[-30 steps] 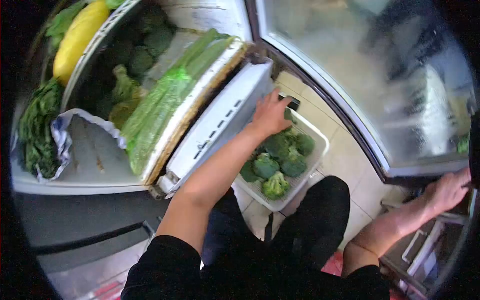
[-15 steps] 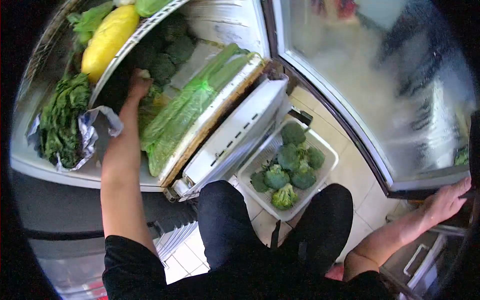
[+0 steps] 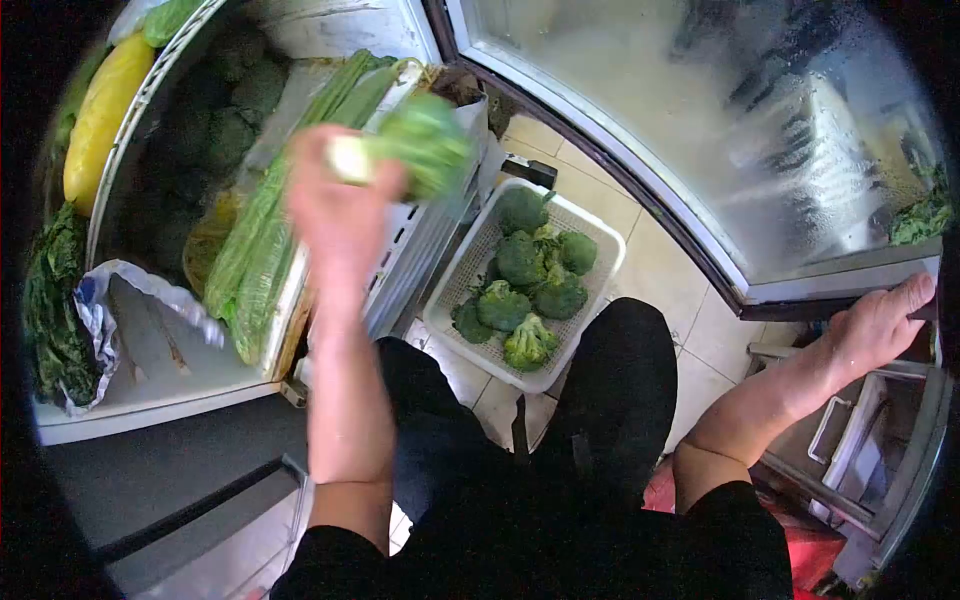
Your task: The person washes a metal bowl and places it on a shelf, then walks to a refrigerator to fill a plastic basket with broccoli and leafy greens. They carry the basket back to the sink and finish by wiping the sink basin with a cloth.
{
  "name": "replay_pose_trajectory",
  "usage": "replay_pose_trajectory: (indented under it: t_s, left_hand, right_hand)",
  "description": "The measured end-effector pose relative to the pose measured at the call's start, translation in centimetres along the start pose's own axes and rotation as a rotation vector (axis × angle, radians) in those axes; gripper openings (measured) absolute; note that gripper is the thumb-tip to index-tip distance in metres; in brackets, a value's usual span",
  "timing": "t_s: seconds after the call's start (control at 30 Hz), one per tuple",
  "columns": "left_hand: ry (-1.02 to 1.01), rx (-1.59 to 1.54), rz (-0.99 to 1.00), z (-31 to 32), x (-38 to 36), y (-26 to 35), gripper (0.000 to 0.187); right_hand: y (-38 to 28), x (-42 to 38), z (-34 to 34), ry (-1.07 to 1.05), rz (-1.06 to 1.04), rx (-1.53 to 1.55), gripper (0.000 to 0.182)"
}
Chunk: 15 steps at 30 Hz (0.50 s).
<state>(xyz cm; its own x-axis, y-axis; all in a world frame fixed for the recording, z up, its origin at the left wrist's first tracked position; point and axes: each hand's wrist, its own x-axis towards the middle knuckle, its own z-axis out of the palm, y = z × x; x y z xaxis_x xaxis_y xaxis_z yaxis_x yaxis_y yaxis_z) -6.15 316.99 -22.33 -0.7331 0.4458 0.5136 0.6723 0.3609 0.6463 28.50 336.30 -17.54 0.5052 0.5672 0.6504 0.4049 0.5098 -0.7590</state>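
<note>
My left hand is closed round the pale stem of a broccoli head, held in the air at the fridge opening; the head is smeared by motion. Below and to the right of it, a white basket on the floor between my knees holds several broccoli heads. My right hand grips the end of the open glass fridge door, its fingertips partly hidden behind the edge. More broccoli lies in the dark inside the fridge, beside long green vegetables in clear plastic.
A white wire rack curves through the fridge, with a yellow melon-like vegetable behind it. Dark leafy greens and silvery wrapping lie at the left. Steel drawers or shelving stand at the lower right.
My left hand has come out of the fridge to the right, bringing a broccoli head. The view has shifted, so the basket appears further left and higher. My right hand stays on the door.
</note>
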Motion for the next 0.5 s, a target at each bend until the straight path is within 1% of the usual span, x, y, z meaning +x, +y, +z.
replay_pose_trajectory:
  t_s: [0.03, 0.07, 0.1, 0.13, 0.17, 0.2, 0.23, 0.27, 0.3, 0.33, 0.37, 0.4, 0.43, 0.47, 0.5]
  left_hand:
    - [-0.183, -0.057, -0.076, 2.8, -2.3, -0.3, 0.036]
    - [-0.363, -0.325, -0.252, 6.2, -4.5, -1.1, 0.038]
    - [-0.431, -0.263, -0.222, 9.6, -6.9, -2.5, 0.040]
    - [-0.560, -0.229, -0.340, 11.6, -8.3, -1.4, 0.041]
    - [-0.580, -0.203, -0.269, 14.0, -10.2, -1.9, 0.044]
    - [-0.644, -0.186, -0.221, 16.2, -11.5, -2.5, 0.047]
    - [-0.659, -0.176, -0.228, 18.0, -12.8, -3.0, 0.049]
    - [-0.649, -0.179, -0.204, 19.1, -13.7, -3.5, 0.045]
    - [-0.638, -0.180, -0.180, 20.0, -14.3, -4.3, 0.041]
    - [-0.634, -0.175, -0.187, 19.9, -14.1, -4.7, 0.041]
    - [-0.768, -0.120, -0.121, 19.5, -13.6, -5.5, 0.038]
    - [-0.896, -0.057, -0.056, 18.9, -12.8, -6.3, 0.036]
    - [-0.875, -0.029, -0.071, 17.2, -11.3, -6.2, 0.036]
    - [-0.830, -0.040, -0.039, 14.2, -8.9, -5.1, 0.034]
    - [-0.781, -0.039, -0.007, 11.0, -6.3, -4.1, 0.033]
  right_hand:
    - [0.2, 0.1, -0.1, 0.001, -0.008, -0.004, 0.067]
    - [0.5, 0.3, -0.1, 0.002, -0.033, -0.004, 0.065]
    - [0.9, 0.6, -0.3, 0.002, -0.055, -0.001, 0.064]
    - [1.5, 1.0, -0.4, -0.013, -0.068, 0.016, 0.066]
    - [1.5, 1.0, -0.3, -0.015, -0.076, 0.018, 0.066]
    - [1.4, 1.0, -0.2, -0.017, -0.092, 0.021, 0.066]
    - [1.4, 1.0, -0.2, -0.020, -0.106, 0.024, 0.066]
    - [1.4, 1.0, -0.3, -0.025, -0.109, 0.024, 0.066]
    - [1.5, 1.1, -0.4, -0.023, -0.045, -0.002, 0.068]
    - [1.7, 1.2, -0.6, -0.023, 0.023, -0.026, 0.070]
    - [2.1, 1.6, -1.0, -0.032, 0.030, -0.018, 0.070]
    - [2.8, 2.7, -1.7, -0.015, 0.037, -0.165, 0.066]
    - [3.5, 3.7, -2.3, -0.006, 0.050, -0.303, 0.063]
    - [4.0, 4.3, -2.5, -0.007, 0.069, -0.432, 0.059]
    - [3.1, 3.9, -2.1, -0.067, 0.089, -0.397, 0.065]
